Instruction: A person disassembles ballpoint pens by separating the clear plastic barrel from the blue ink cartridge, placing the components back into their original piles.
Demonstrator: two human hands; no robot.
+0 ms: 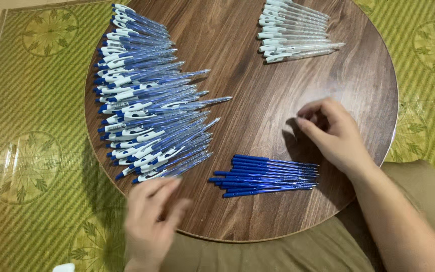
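Note:
A round wooden table (258, 100) holds a big fan of blue-and-white pens (147, 100) along its left side. A small heap of blue ink refills (265, 176) lies near the front edge. Several clear pen barrels with white clips (293, 30) lie at the back right. My left hand (152, 221) is blurred at the front left edge, just below the lowest pens, fingers apart. My right hand (331, 133) rests on the table to the right of the refills, fingers curled in; whether something small sits between them is not visible.
A green woven mat with leaf medallions (31, 151) covers the floor around the table. My tan trouser leg (298, 252) shows below the front edge. A small white object (64, 267) lies on the mat at the bottom left.

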